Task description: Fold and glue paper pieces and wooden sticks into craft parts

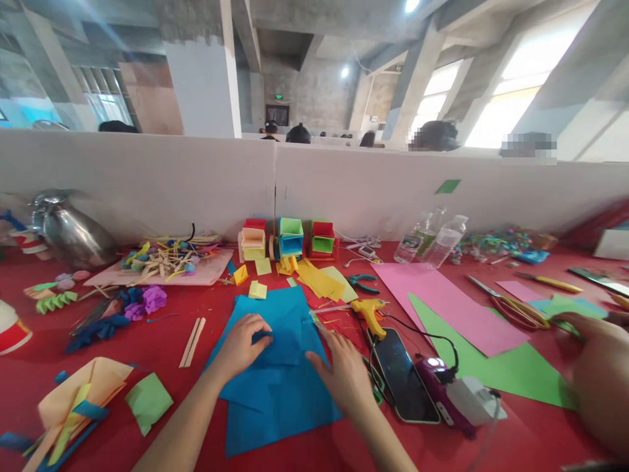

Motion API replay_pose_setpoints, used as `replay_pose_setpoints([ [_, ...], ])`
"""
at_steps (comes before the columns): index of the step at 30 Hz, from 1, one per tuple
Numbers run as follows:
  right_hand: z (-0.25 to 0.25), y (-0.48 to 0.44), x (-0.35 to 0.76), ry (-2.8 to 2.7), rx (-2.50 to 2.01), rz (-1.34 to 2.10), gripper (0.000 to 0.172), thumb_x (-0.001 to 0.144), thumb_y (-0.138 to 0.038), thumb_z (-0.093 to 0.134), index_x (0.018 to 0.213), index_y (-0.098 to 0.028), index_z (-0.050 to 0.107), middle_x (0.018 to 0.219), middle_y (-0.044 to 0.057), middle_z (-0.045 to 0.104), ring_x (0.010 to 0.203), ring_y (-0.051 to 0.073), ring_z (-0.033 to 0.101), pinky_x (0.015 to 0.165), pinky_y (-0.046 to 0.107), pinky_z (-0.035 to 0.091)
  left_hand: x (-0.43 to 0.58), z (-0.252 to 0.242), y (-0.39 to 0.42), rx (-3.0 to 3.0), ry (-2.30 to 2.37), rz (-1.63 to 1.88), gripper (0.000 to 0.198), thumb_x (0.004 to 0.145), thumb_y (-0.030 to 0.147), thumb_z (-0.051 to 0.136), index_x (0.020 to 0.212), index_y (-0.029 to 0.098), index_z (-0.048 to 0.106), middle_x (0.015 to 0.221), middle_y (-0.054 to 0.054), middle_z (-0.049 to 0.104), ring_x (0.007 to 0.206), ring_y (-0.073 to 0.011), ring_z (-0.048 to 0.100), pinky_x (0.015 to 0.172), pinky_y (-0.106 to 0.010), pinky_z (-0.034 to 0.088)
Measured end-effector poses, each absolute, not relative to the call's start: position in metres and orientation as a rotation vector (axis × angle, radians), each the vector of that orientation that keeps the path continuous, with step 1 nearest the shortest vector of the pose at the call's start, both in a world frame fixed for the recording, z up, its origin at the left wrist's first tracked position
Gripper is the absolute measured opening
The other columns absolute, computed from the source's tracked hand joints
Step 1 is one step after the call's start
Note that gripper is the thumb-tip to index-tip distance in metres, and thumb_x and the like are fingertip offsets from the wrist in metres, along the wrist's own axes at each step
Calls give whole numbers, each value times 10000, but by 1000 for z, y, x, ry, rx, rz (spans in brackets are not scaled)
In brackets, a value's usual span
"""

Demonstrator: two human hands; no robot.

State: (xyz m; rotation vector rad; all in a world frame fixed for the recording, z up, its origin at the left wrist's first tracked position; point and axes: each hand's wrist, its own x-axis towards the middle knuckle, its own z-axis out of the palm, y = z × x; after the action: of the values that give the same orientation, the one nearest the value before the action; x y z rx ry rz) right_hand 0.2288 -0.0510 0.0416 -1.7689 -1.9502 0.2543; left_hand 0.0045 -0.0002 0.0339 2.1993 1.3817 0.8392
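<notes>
Several overlapping sheets of blue paper (282,419) lie in front of me, with a smaller blue piece (278,351) on top between my hands. My left hand (246,341) rests over the left part of the blue sheets, fingers slightly bent and thumb apart. On the right side of the paper is my right hand (344,367), its fingers stretched and thumb spread away from them. Neither hand visibly grips anything. A yellow glue gun (371,316) lies just beyond my right hand, beside a phone (405,377).
Coloured paper boxes (289,237) stand along the white partition (196,187). Pink paper (452,308), green paper (521,373), scissors (515,311) and a power strip (442,393) lie rightward. Another person's hand (599,373) is at far right. Two wooden sticks (192,342) lie left.
</notes>
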Motion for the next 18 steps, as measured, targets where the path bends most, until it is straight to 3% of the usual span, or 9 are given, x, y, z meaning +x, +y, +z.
replay_pose_setpoints([
  [2, 44, -36, 215, -1822, -1608, 670, 488, 737, -399, 590, 1167, -178, 531, 978, 93, 644, 827, 231, 583, 707, 325, 413, 6, 35, -2, 2174, 1349, 985, 182, 837, 362, 477, 783, 219, 576, 845, -26, 600, 891, -197, 556, 878, -371, 433],
  [4, 46, -18, 205, -1696, -1458, 883, 324, 684, -341, 633, 970, -189, 621, 768, 23, 637, 695, 186, 566, 652, 286, 396, 6, 34, -2, 2139, 1364, 1126, 192, 839, 378, 479, 810, 219, 583, 870, -34, 603, 912, -196, 556, 868, -355, 446],
  [6, 47, -1, 198, -1628, -1367, 955, 138, 673, -294, 626, 750, -181, 620, 618, -23, 572, 612, 153, 527, 606, 258, 379, 4, 32, -1, 2058, 1428, 1308, 227, 836, 391, 490, 961, 220, 568, 1002, -54, 590, 1008, -203, 534, 899, -355, 435],
  [8, 50, 12, 195, -1549, -1285, 1019, 135, 683, -297, 613, 651, -175, 566, 546, -43, 517, 565, 135, 500, 571, 244, 373, 0, 30, 1, 1880, 1527, 1558, 370, 841, 417, 477, 1150, 213, 471, 1173, -89, 522, 1134, -217, 470, 964, -379, 388],
  [11, 53, 24, 195, -1361, -1137, 1161, 206, 709, -368, 608, 707, -171, 546, 597, -33, 542, 582, 124, 512, 579, 238, 393, -6, 27, 6, 1565, 1559, 1815, 540, 869, 497, 360, 1311, 197, 288, 1334, -140, 388, 1238, -235, 383, 1012, -406, 338],
  [14, 49, 26, 200, -1139, -1000, 1316, 246, 726, -411, 602, 762, -179, 531, 706, -7, 579, 626, 111, 532, 610, 231, 417, -7, 23, 9, 1522, 1327, 1720, 697, 826, 639, 250, 1377, 220, 168, 1405, -147, 304, 1265, -253, 360, 1006, -409, 349],
  [18, 39, 21, 202, -906, -889, 1543, 251, 705, -403, 631, 720, -188, 502, 615, -32, 529, 565, 87, 517, 573, 208, 420, 0, 17, 5, 1651, 1108, 1439, 1002, 573, 799, 438, 1386, 260, 208, 1388, -138, 360, 1274, -327, 333, 1001, -464, 348],
])
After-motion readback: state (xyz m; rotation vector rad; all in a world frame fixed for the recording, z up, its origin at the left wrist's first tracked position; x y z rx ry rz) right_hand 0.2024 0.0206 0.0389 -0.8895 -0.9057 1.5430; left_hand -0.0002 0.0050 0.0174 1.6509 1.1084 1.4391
